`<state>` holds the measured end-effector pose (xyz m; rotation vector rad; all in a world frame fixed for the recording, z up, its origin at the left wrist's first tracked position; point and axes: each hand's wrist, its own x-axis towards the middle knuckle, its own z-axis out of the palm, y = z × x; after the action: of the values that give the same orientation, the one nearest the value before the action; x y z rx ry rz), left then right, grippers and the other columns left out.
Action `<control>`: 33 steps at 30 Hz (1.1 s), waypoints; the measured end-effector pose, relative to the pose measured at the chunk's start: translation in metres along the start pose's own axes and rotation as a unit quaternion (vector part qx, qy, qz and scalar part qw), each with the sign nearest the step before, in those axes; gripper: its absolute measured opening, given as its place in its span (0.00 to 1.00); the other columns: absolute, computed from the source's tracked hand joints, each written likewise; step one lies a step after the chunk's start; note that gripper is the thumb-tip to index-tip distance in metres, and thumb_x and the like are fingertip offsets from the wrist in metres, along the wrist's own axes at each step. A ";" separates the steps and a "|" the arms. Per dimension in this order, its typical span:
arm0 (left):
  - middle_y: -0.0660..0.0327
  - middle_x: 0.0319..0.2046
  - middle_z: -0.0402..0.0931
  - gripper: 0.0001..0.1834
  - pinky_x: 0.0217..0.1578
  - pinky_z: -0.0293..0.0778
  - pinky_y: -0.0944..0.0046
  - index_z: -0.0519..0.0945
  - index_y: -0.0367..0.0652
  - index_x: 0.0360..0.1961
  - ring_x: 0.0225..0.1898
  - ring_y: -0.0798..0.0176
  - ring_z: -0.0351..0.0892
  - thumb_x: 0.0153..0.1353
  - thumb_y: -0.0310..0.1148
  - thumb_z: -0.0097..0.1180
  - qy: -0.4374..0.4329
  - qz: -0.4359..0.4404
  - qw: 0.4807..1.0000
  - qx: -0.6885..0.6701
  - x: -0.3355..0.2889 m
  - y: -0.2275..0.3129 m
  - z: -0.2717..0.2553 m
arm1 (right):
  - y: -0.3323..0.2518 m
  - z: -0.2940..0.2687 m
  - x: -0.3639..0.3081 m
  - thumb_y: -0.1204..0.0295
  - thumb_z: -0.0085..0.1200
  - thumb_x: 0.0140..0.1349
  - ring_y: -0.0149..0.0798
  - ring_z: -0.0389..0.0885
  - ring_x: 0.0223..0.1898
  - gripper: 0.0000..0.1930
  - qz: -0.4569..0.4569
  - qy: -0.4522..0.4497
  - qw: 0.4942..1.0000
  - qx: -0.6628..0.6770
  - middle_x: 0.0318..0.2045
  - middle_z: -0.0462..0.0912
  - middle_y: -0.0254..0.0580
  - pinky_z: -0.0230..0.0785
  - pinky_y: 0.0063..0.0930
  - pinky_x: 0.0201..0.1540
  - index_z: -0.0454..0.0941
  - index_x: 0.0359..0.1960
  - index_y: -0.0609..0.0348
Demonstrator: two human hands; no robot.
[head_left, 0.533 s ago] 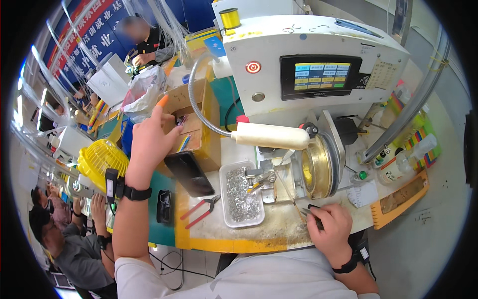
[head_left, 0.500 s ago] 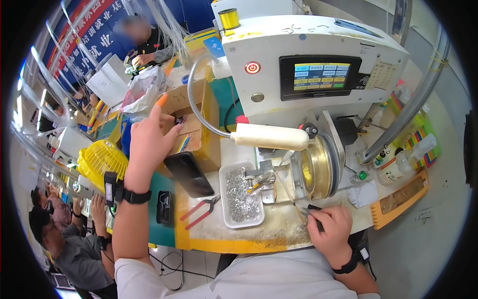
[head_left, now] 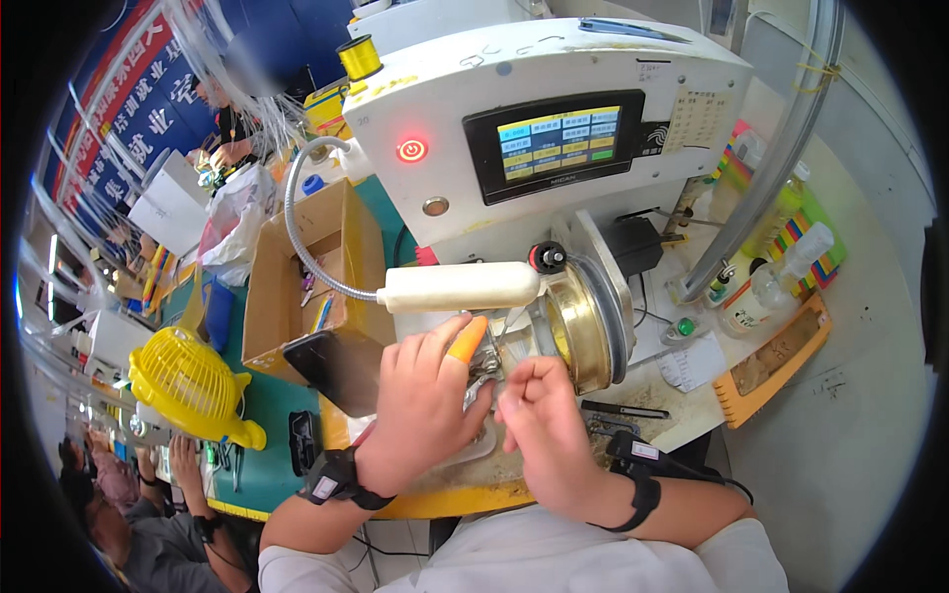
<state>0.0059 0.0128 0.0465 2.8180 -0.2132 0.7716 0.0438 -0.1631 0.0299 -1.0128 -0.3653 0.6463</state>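
My left hand (head_left: pixel 425 400), with an orange finger cot (head_left: pixel 468 339) on one finger, has its thumb and fingers around the small metal clamp (head_left: pixel 486 362) in front of the machine. Beside it, my right hand (head_left: pixel 544 425) is closed, fingertips pinched together near the clamp; what they hold, if anything, is too small to make out. Just beyond my right fingers sits a brass wheel (head_left: pixel 578 341) with yellow thread inside. A white cylindrical lamp (head_left: pixel 460 287) on a bent metal hose hangs over my hands. My left hand mostly covers the white tray (head_left: pixel 473 453) of metal bits.
A black phone (head_left: pixel 331 371) leans against a cardboard box (head_left: pixel 267 316) at left, near a yellow fan (head_left: pixel 193 381). A black-handled tool (head_left: pixel 623 408) lies right of my right hand. The white machine (head_left: pixel 395 203) with a screen stands behind. Other people sit at far left.
My left hand has come down from above the cardboard box to the clamp. My right hand has let go of the black-handled tool and moved left and up beside the left hand.
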 end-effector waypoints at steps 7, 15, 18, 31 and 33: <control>0.54 0.61 0.77 0.33 0.46 0.78 0.52 0.79 0.40 0.63 0.51 0.48 0.83 0.53 0.28 0.69 -0.013 -0.041 0.999 -0.017 -0.010 -0.002 0.021 | 0.010 0.007 0.035 0.73 0.44 0.84 0.20 0.70 0.36 0.04 -0.050 0.059 0.997 0.005 0.37 0.74 0.31 0.65 0.18 0.38 0.65 0.54 0.58; 0.48 0.60 0.76 0.30 0.42 0.81 0.51 0.79 0.37 0.61 0.47 0.44 0.83 0.54 0.25 0.67 -0.101 0.012 0.995 0.004 0.006 -0.008 -0.014 | 0.021 0.009 0.035 0.73 0.43 0.84 0.16 0.63 0.30 0.03 -0.099 0.080 0.992 -0.012 0.32 0.71 0.26 0.59 0.17 0.31 0.67 0.50 0.58; 0.55 0.52 0.81 0.25 0.48 0.74 0.48 0.81 0.41 0.50 0.46 0.45 0.81 0.47 0.23 0.68 0.018 -0.020 0.998 -0.056 0.017 0.009 -0.028 | 0.011 0.015 0.019 0.75 0.43 0.84 0.16 0.63 0.30 0.02 -0.089 0.088 0.992 0.010 0.32 0.72 0.26 0.58 0.17 0.30 0.68 0.51 0.58; 0.66 0.35 0.83 0.12 0.39 0.62 0.52 0.80 0.48 0.31 0.35 0.53 0.72 0.46 0.26 0.70 0.028 0.073 0.996 -0.039 0.023 0.030 -0.032 | 0.016 0.005 -0.004 0.74 0.47 0.83 0.16 0.67 0.31 0.03 -0.059 0.072 0.994 0.050 0.33 0.75 0.26 0.61 0.16 0.32 0.70 0.52 0.58; 0.65 0.37 0.84 0.12 0.40 0.62 0.52 0.79 0.47 0.31 0.35 0.53 0.72 0.45 0.24 0.68 0.064 0.077 0.994 -0.045 0.022 0.031 -0.026 | 0.016 0.008 -0.006 0.73 0.48 0.83 0.17 0.67 0.32 0.04 -0.057 0.071 0.993 0.069 0.34 0.75 0.25 0.62 0.17 0.33 0.70 0.53 0.58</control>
<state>0.0055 -0.0127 0.0847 2.6792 -0.4365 0.9453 0.0297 -0.1553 0.0201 -0.8930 -0.2472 0.4861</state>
